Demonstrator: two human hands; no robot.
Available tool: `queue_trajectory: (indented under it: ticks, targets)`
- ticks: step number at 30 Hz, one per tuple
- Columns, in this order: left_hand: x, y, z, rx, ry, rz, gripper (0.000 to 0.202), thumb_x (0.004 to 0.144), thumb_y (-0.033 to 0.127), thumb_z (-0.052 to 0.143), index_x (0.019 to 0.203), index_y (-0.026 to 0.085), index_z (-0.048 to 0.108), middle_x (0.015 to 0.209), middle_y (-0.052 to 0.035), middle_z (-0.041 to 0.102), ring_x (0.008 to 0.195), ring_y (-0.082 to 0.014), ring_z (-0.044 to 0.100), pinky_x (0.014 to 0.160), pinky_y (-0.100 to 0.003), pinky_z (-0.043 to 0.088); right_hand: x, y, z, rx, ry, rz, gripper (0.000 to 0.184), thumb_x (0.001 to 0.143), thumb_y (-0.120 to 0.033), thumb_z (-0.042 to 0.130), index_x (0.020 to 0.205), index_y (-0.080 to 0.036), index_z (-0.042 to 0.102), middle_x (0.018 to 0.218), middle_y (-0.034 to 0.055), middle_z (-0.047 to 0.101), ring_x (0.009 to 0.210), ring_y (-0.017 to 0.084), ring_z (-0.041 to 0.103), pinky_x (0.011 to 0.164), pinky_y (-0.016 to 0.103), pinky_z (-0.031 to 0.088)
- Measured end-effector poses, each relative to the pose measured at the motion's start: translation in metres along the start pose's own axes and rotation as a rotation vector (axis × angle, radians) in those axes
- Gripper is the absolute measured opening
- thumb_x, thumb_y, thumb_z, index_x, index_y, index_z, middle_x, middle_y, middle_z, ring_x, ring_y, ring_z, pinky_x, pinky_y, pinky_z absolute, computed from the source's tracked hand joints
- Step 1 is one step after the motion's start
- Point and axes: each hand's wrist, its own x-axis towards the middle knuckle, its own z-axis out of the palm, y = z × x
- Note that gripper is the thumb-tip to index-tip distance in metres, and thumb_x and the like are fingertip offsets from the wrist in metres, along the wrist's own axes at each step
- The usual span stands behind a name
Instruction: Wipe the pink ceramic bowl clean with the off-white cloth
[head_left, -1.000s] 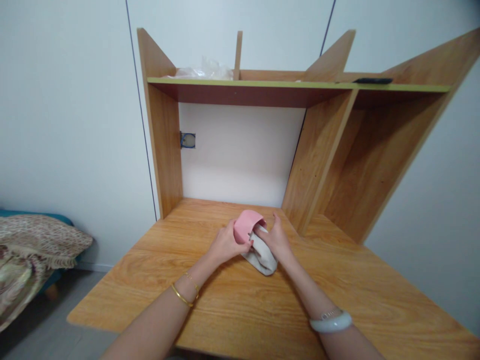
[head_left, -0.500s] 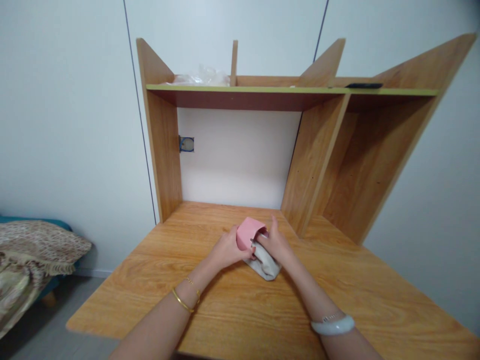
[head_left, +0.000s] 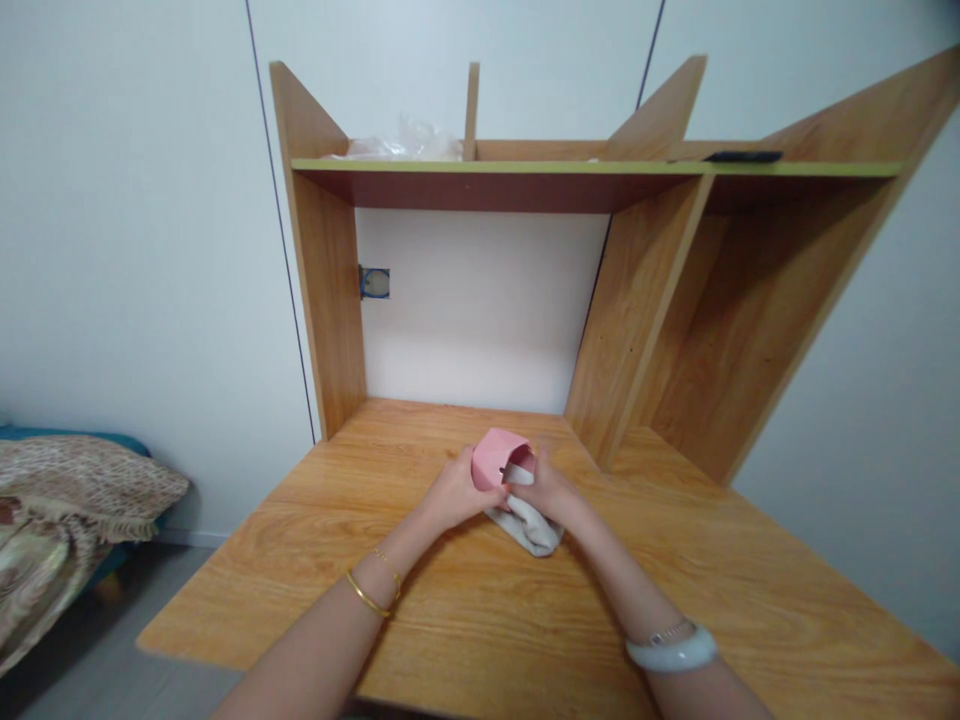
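A pink container (head_left: 491, 455) with flat, angled sides is tipped over above the desk, its opening facing right and toward me. My left hand (head_left: 452, 492) is wrapped round its left side, the thumb near the lower rim. At the opening, my right hand (head_left: 553, 492) grips a pale grey cloth (head_left: 534, 526); part of the cloth is tucked inside the container and the rest hangs below in folds. Some right fingertips are hidden by the rim and the cloth.
The wooden desk (head_left: 450, 630) carries a hutch whose upper shelf (head_left: 540, 172) holds a clear plastic bag (head_left: 405, 142) and a flat black object (head_left: 742, 157). An open wall socket box (head_left: 375, 283) shows blue wire. A bed with a patterned blanket (head_left: 82, 480) stands at left.
My right hand has turned, its raised thumb coming down to the container, and more cloth now shows in the opening. The left hand keeps its hold. The view has shifted slightly.
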Motion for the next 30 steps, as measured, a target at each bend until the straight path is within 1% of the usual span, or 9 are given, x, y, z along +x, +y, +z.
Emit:
queue_trajectory:
  ticks: [4,8,10,13,18,21,24,27,30]
  targets:
    - [-0.002,0.005,-0.001,-0.015,-0.005,0.004,0.061,0.059,0.038,0.068,0.112,0.014,0.05,0.1,-0.0068,0.063,0.086,-0.0195,0.059,0.072,-0.026,0.048,0.006,0.006,0.003,0.054,-0.003,0.036,0.078,0.049,-0.034,0.074,0.115,-0.013,0.039,0.092,0.0111,0.065,0.082,0.025,0.062,0.063,0.03,0.046]
    - [-0.004,0.013,-0.003,0.055,-0.018,0.013,0.064,0.057,0.04,0.068,0.114,0.017,0.05,0.098,-0.0057,0.063,0.085,-0.0208,0.06,0.069,-0.026,0.048,0.011,0.007,0.002,0.054,0.014,0.041,0.071,0.053,-0.031,0.072,0.113,-0.011,0.039,0.087,0.0107,0.066,0.077,0.023,0.063,0.059,0.028,0.045]
    - [-0.005,0.016,-0.005,0.118,-0.018,0.012,0.063,0.057,0.043,0.068,0.112,0.018,0.051,0.096,-0.0056,0.064,0.083,-0.0222,0.06,0.067,-0.027,0.047,0.01,0.005,-0.001,-0.009,0.053,0.029,0.072,0.059,-0.03,0.068,0.12,-0.01,0.035,0.084,0.0107,0.066,0.075,0.023,0.063,0.056,0.026,0.043]
    - [-0.006,0.019,-0.008,0.193,-0.018,0.019,0.064,0.055,0.05,0.067,0.109,0.017,0.053,0.091,-0.0058,0.065,0.08,-0.024,0.061,0.065,-0.028,0.047,0.007,-0.002,-0.007,-0.158,0.147,0.016,0.079,0.067,-0.028,0.062,0.132,-0.009,0.023,0.081,0.011,0.066,0.074,0.023,0.063,0.054,0.026,0.04]
    - [-0.006,0.019,-0.011,0.235,0.016,0.009,0.06,0.054,0.054,0.066,0.101,0.017,0.057,0.086,-0.0064,0.066,0.076,-0.0243,0.061,0.062,-0.028,0.046,-0.004,-0.019,-0.015,-0.331,0.252,-0.012,0.075,0.076,-0.026,0.05,0.139,-0.009,0.013,0.071,0.0105,0.065,0.068,0.025,0.063,0.055,0.027,0.038]
    - [-0.006,0.017,-0.012,0.259,0.035,-0.025,0.054,0.054,0.051,0.066,0.094,0.017,0.058,0.084,-0.007,0.066,0.073,-0.0238,0.061,0.058,-0.028,0.045,-0.01,-0.026,-0.018,-0.388,0.247,-0.105,0.076,0.078,-0.026,0.048,0.141,-0.014,0.008,0.064,0.0065,0.063,0.063,0.024,0.063,0.054,0.027,0.038]
    - [-0.004,0.016,-0.013,0.286,0.032,-0.04,0.047,0.057,0.048,0.064,0.091,0.016,0.059,0.082,-0.0082,0.066,0.071,-0.0242,0.061,0.056,-0.028,0.044,-0.013,-0.029,-0.02,-0.412,0.228,-0.197,0.076,0.078,-0.026,0.047,0.141,-0.017,0.005,0.064,0.0055,0.063,0.062,0.024,0.062,0.055,0.027,0.038]
    - [-0.004,0.017,-0.014,0.322,0.027,-0.032,0.043,0.059,0.046,0.062,0.09,0.017,0.06,0.081,-0.0081,0.066,0.071,-0.0244,0.061,0.059,-0.028,0.044,-0.012,-0.027,-0.019,-0.418,0.229,-0.176,0.079,0.077,-0.026,0.048,0.141,-0.014,0.004,0.067,0.007,0.064,0.065,0.024,0.063,0.055,0.027,0.037]
    - [-0.005,0.019,-0.015,0.366,-0.002,-0.018,0.047,0.057,0.048,0.063,0.093,0.018,0.059,0.083,-0.0081,0.066,0.073,-0.0257,0.062,0.062,-0.029,0.044,-0.009,-0.022,-0.016,-0.413,0.22,-0.114,0.081,0.075,-0.029,0.05,0.14,-0.01,0.005,0.068,0.009,0.064,0.066,0.024,0.062,0.054,0.027,0.037]
